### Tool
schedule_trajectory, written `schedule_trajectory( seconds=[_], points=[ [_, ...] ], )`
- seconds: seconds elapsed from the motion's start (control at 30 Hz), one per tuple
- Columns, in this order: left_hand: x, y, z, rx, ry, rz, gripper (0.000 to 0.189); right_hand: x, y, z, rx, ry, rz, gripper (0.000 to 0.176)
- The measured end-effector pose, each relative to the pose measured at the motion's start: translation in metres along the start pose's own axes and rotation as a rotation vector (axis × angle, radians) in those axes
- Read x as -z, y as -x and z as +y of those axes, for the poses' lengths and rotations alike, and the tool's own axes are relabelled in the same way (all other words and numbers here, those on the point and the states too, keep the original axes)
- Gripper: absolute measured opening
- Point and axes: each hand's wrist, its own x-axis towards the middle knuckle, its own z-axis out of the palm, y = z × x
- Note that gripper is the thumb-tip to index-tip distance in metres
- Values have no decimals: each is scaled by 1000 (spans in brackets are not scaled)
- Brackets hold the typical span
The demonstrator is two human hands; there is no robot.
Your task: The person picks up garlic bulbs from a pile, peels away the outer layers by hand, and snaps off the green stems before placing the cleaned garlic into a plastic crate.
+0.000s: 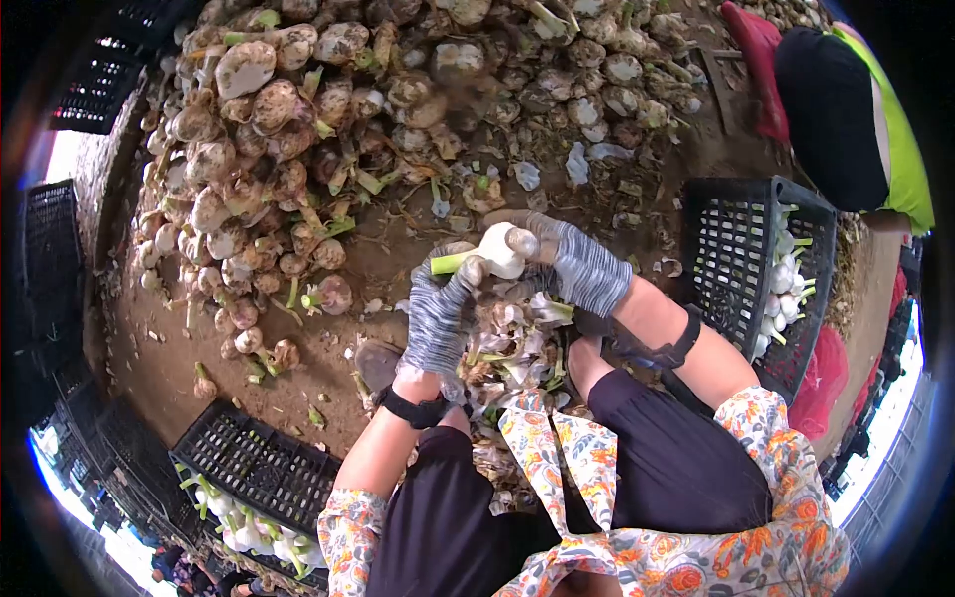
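A peeled white garlic bulb [500, 251] with a short green stem is held between my two gloved hands, in the middle of the head view. My left hand [440, 306], in a grey striped glove, is closed around the stem side, its thumb on the bulb. My right hand [575, 261], gloved alike, grips the bulb's other end with its fingertips. Below them, loose garlic skins [517, 343] lie piled on the ground between my feet. A large heap of unpeeled, soil-stained garlic bulbs [288, 129] spreads ahead and to the left.
At right stands a black plastic crate [731, 249] with white, green-stemmed garlic. Another black crate [261, 468] with similar bulbs is at lower left. A person in dark and bright yellow clothing [836, 114] sits at upper right. Red mesh [821, 383] lies beside the right crate.
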Motion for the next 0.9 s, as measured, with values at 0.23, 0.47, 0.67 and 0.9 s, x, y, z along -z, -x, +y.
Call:
schedule_trajectory(
  seconds=[0.23,0.47,0.67,0.9],
  points=[
    [-2,-17,-7,-361,-510,2,52,50,54,-5,-88,-585,110,45],
    [30,-28,-44,-223,-1862,-382,54,86,91,9,-51,-736,305,40],
    [9,8,-58,-15,-1424,-645,45,90,116,16,-19,-755,392,38],
    [7,-10,-26,-269,-1321,-228,28,113,211,-3,739,-1046,-265,91]
  ],
)
